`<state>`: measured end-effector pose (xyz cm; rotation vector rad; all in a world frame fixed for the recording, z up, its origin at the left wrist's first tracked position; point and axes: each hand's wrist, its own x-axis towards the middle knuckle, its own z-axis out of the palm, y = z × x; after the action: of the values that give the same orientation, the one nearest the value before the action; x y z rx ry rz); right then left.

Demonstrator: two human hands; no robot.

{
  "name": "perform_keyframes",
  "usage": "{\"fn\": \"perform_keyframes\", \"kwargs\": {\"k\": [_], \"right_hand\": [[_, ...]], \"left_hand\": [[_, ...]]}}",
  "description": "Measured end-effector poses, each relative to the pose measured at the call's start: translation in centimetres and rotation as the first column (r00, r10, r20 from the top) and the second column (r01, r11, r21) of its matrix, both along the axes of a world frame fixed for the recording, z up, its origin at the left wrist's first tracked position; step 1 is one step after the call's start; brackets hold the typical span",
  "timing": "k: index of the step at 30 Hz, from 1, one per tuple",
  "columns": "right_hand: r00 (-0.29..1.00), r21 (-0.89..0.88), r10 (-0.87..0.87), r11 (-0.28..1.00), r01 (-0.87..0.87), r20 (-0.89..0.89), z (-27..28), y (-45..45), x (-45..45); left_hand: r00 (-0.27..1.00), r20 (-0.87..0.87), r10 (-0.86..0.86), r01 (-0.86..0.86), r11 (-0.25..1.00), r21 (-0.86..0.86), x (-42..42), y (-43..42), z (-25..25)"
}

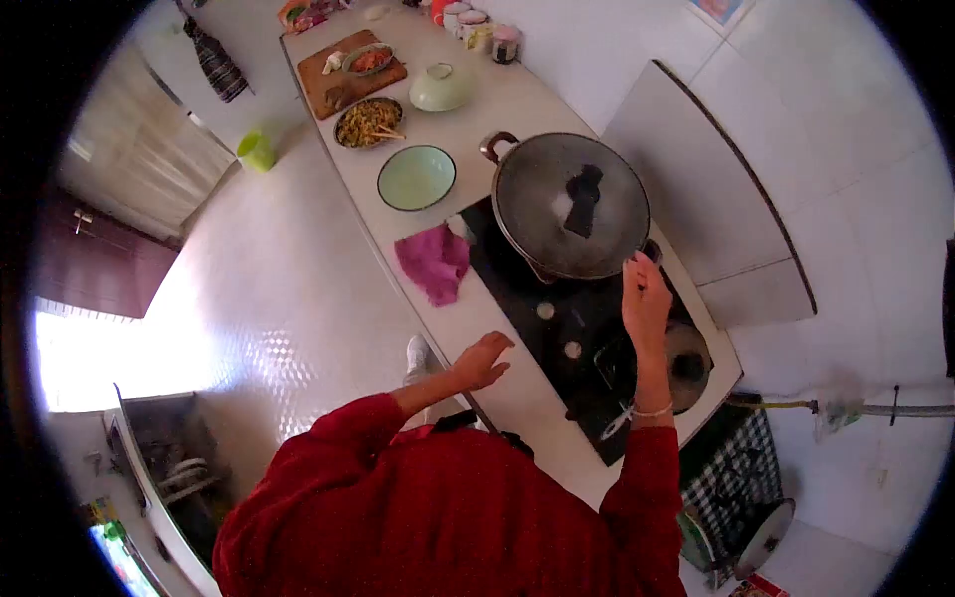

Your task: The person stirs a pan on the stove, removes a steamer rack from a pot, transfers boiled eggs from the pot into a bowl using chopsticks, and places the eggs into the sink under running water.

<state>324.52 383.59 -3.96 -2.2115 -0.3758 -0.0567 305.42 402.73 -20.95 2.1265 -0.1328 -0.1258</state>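
A large wok [537, 261] sits on the black gas stove, covered by a clouded lid [537, 189] with a dark knob. My right hand [647, 297] is at the wok's near right side, its bent fingers closed at the dark side handle [653, 250]; the exact grip is partly hidden. Over the counter's front edge hovers my left hand [481, 360], empty, with fingers apart. Closest to it on the counter is a crumpled purple cloth [435, 263]. A lidded pot [686, 366] stands behind my right forearm, partly covered by it.
Beyond the cloth stand a pale green bowl [417, 178], a dish of food with chopsticks [366, 123] and an upturned bowl [440, 90]. A cutting board [328, 85] bears a small plate of red food [368, 60]. A white-handled utensil [617, 422] lies at the stove's near end.
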Motion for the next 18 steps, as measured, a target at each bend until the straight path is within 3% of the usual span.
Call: {"fn": "perform_keyframes", "kwargs": {"k": [3,6,8,10,13,14,16,17,18], "right_hand": [[0.989,0.08,-0.007,0.997,0.019,-0.15,-2.4,4.4,3.2],[0.961,-0.109,-0.101,0.991,0.075,-0.256,-4.9,7.5,7.2],[0.951,-0.185,-0.161,0.976,0.113,-0.265,-4.2,9.0,7.9],[0.943,-0.19,-0.224,0.965,0.18,-0.246,-2.2,11.1,7.3],[0.873,-0.053,-0.174,0.984,0.168,-0.456,-2.0,12.1,8.4],[0.907,-0.112,-0.21,0.977,0.181,-0.365,-5.3,11.4,10.0],[0.918,-0.192,-0.266,0.957,0.216,-0.293,-5.8,11.3,10.2],[0.903,-0.211,-0.288,0.95,0.229,-0.318,-3.1,13.0,9.1],[0.931,-0.228,-0.291,0.943,0.24,-0.223,-3.7,13.2,9.3]], "left_hand": [[1.0,-0.011,-0.016,0.015,0.999,-0.052,-0.9,4.8,1.2],[1.0,0.022,0.022,-0.02,0.995,-0.097,-1.1,10.0,2.8],[0.996,0.09,0.016,-0.013,0.999,-0.034,-0.9,14.1,1.9],[0.986,0.154,0.059,-0.05,0.997,-0.062,-0.7,17.6,1.8],[0.997,0.067,0.049,-0.041,0.993,-0.115,0.2,22.6,3.3],[0.997,0.046,0.067,-0.061,0.991,-0.117,0.7,23.6,3.7],[0.996,0.009,0.093,-0.091,0.989,-0.114,1.2,24.6,4.2],[0.996,0.012,0.089,-0.087,0.987,-0.132,1.6,24.9,4.4],[0.996,0.013,0.085,-0.082,0.985,-0.149,1.8,25.2,4.6]]}}
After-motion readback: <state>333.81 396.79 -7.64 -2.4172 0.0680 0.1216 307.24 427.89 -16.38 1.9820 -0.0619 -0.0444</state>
